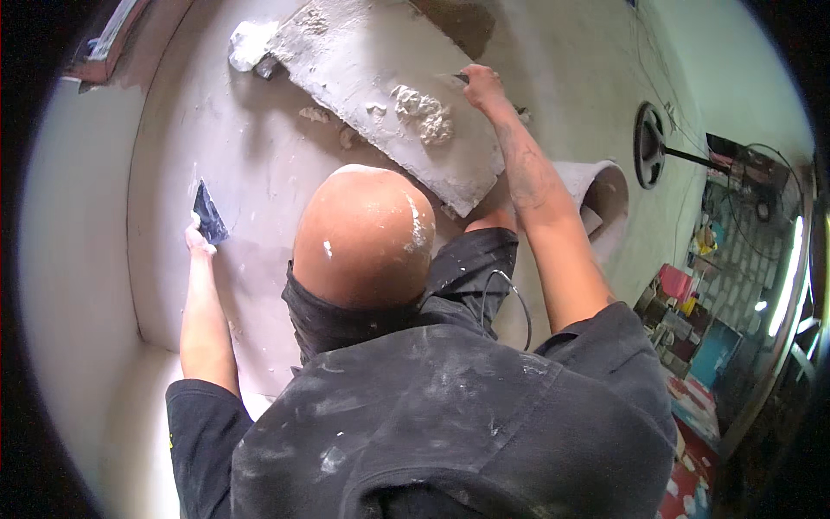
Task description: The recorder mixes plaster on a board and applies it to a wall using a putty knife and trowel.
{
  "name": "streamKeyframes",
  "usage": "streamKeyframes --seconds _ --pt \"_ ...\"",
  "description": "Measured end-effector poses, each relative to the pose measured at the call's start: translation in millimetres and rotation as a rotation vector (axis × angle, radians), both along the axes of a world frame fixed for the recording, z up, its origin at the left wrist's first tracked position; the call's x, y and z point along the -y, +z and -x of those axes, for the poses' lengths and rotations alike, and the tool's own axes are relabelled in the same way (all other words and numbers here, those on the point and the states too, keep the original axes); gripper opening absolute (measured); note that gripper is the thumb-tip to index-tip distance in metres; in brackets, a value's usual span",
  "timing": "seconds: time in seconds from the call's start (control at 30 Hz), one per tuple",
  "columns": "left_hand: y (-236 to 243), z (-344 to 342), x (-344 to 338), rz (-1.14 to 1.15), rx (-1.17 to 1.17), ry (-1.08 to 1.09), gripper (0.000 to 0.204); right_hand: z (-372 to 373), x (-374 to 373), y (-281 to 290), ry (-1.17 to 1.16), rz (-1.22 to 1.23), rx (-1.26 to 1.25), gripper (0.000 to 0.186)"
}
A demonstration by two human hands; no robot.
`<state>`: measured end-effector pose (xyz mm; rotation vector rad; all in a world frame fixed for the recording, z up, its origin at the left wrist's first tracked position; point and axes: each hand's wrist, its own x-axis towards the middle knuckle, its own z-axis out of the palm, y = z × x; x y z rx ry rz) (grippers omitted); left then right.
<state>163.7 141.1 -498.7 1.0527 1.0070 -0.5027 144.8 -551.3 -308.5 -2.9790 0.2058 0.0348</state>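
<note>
My left hand point(200, 239) is closed around a dark, flat triangular-looking blade, like a scraper point(209, 215), against the pale surface at the left. My right hand point(484, 86) is closed on the short dark handle of a tool point(461, 77) over a long pale board point(346, 73); the rest of that tool is hidden or too small to make out. Lumps of wet plaster point(423, 115) lie on the board, near my right wrist. My bare knee point(359, 233), smeared with white, rises in front of the board's near edge.
A white crumpled bag point(252, 45) sits by the board's left end. Right of my forearm is a hollow, pale rounded container point(609, 195). Farther right are a black spoked ring point(648, 144) on a rod, cables, and a cluttered corner with a red item point(674, 283).
</note>
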Motion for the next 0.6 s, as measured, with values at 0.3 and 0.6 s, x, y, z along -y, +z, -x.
streamKeyframes --seconds 0.3,0.6 --pt "2 6 -6 0.077 0.014 -0.013 0.037 33 -12 -27 0.043 0.034 -0.067 0.016" --pt "-15 13 -20 -0.019 -0.005 0.106 0.04 -14 -15 18 -0.395 -0.081 -0.305 0.03"
